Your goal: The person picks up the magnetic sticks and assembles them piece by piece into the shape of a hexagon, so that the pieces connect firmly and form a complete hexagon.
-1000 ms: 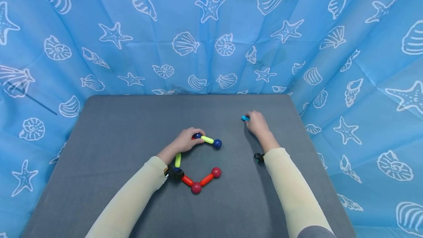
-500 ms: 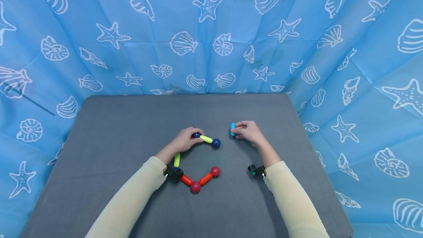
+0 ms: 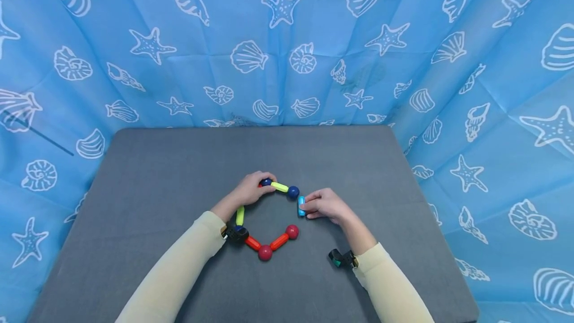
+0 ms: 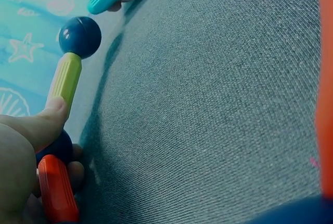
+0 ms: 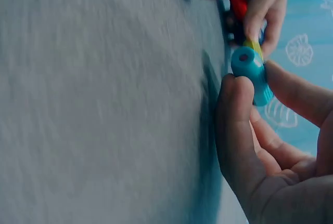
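A chain of toy building rods and balls curves in an open ring on the grey table. My left hand [image 3: 248, 188] grips it at a dark blue ball [image 4: 58, 147], thumb on a yellow-green rod [image 4: 66, 82], with a red rod [image 4: 56, 187] below. That yellow-green rod ends in another blue ball [image 3: 293, 192]. A red ball [image 3: 292, 232] forms the chain's other end. My right hand [image 3: 327, 204] pinches a light blue rod [image 3: 301, 206] between thumb and fingers, just below and right of the blue end ball, apart from it in the left wrist view.
The grey table [image 3: 179, 158] lies beneath the chain. A blue curtain [image 3: 278, 64] with white shell prints hangs behind it and along both sides. Each wrist carries a small black camera, the right one [image 3: 341, 258] close to the tabletop.
My right hand has brought the light blue rod from the far right toward the left and nearer, turning it lengthwise, into the chain's gap. My left hand and the chain have stayed put.
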A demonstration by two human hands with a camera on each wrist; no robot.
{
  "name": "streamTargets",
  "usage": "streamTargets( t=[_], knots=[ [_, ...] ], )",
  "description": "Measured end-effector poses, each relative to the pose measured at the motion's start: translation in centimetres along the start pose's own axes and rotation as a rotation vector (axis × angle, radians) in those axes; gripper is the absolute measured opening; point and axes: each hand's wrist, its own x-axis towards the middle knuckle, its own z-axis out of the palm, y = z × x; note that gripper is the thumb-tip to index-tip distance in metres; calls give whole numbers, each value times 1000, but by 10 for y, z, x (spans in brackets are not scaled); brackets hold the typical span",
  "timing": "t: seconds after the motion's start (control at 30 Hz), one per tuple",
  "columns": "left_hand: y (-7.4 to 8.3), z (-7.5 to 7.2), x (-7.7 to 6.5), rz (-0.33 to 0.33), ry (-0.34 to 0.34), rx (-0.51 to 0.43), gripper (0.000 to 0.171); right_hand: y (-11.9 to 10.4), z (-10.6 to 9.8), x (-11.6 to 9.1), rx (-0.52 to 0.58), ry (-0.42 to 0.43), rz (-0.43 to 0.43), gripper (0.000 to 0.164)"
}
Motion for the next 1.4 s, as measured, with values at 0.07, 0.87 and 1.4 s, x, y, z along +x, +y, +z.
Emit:
streamTargets(
  t=[0.07, 0.87, 1.4],
  knots=[
    [-1, 0, 0, -5, -1, -6, 20, -1, 5, 0, 6, -3, 3, 28],
    [56, 0, -39, 60, 150, 348, 39, -7, 18, 12, 90, -53, 70, 32],
    [82, 74, -80, -61, 87, 483, 43, -3, 16, 11, 72, -58, 96, 36]
  ],
)
